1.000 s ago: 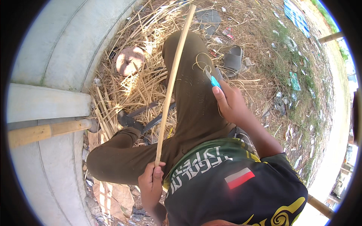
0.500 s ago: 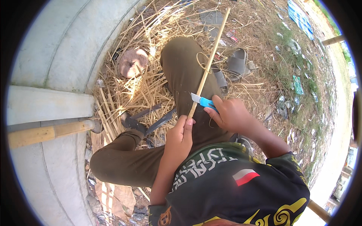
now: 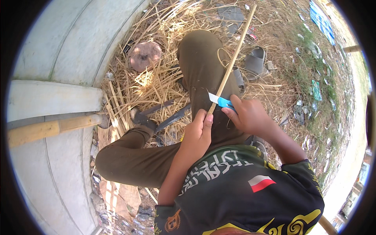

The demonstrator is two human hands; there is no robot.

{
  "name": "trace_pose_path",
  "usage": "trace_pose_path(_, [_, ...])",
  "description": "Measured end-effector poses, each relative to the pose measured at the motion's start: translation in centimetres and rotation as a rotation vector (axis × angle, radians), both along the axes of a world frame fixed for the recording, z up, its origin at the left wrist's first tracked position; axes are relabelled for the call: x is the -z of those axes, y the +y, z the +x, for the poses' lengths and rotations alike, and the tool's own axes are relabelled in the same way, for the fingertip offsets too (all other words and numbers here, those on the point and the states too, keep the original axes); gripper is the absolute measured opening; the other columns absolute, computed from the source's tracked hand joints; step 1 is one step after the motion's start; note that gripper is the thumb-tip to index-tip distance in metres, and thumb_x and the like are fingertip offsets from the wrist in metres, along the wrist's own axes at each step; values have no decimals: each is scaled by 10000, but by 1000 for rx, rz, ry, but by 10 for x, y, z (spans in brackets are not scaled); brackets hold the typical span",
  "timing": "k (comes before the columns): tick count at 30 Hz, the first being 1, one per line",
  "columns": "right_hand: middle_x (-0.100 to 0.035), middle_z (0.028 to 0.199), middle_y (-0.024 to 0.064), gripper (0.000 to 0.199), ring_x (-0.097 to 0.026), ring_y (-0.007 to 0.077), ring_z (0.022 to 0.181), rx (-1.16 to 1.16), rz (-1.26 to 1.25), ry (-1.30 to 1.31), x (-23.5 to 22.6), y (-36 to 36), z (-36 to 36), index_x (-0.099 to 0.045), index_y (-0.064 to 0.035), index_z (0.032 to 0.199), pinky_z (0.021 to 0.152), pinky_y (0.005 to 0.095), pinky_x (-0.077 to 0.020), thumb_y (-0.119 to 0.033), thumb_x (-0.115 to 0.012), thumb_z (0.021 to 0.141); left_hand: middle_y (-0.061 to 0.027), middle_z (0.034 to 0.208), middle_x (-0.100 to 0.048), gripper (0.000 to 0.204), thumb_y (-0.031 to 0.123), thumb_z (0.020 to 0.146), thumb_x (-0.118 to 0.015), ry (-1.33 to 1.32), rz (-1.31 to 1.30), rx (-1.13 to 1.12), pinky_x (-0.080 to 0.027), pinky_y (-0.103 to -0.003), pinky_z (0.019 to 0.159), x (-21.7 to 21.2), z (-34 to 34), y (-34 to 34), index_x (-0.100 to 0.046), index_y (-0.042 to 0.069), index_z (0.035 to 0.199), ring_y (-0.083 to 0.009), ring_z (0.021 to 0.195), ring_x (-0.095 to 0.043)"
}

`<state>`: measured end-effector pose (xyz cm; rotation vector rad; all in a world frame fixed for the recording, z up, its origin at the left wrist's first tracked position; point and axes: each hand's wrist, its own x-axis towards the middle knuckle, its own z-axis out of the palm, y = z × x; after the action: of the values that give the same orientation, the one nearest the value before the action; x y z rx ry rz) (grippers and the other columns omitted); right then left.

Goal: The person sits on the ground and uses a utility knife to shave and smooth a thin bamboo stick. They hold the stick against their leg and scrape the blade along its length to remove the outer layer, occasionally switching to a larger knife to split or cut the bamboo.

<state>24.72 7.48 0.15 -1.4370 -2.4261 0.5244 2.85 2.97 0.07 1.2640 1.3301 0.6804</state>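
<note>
My left hand (image 3: 199, 133) pinches the near end of a long, thin bamboo strip (image 3: 234, 59), which slants up and away to the right over my thigh. In my right hand (image 3: 250, 116) is a blue box cutter (image 3: 226, 103). Its pale blade lies across the strip just beyond my left fingertips. A thin curled shaving (image 3: 222, 58) hangs beside the strip farther up. My fingers hide the strip's near tip.
Bamboo shavings (image 3: 164, 84) litter the ground around my legs, with a round reddish stone (image 3: 145, 56) on the left. A large dark knife (image 3: 172, 119) lies near my foot. Grey sandals (image 3: 254, 62) sit beyond my knee. A pale wall (image 3: 55, 96) with a bamboo pole (image 3: 55, 130) stands at left.
The whole scene has shifted a little to the right and upward in view. Both hands keep their grips, and the blade stays across the strip near my left fingers.
</note>
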Motion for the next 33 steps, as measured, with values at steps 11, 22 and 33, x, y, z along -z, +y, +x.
trace_pose_path(11, [-549,508,108,461,-578,326,416,40,94,-71,0,-2,-5,-545,-71,817,418,438,-457,-477,-643,1012,-24,661,-454,326,327,1144,-470,-30,-51,-55,-367,-302,571,1,-1,-12,-526,37,1004,-84,609,-407])
trace_pose_path(22, [-571,517,98,464,-590,316,418,130,105,-55,4,-5,-10,-555,-81,828,414,435,-461,-500,-639,1007,52,684,-414,291,293,1147,-472,-85,-148,-86,-291,-226,534,-3,-22,-52,-519,58,981,-27,592,-353])
trace_pose_path(33, [-572,568,153,424,-607,422,532,315,-45,21,6,-12,-11,-543,-78,894,500,522,-453,-466,-562,1064,34,678,-496,313,313,1135,-499,-7,-590,-133,-355,-233,561,-67,-122,-166,-545,40,988,-37,609,-424])
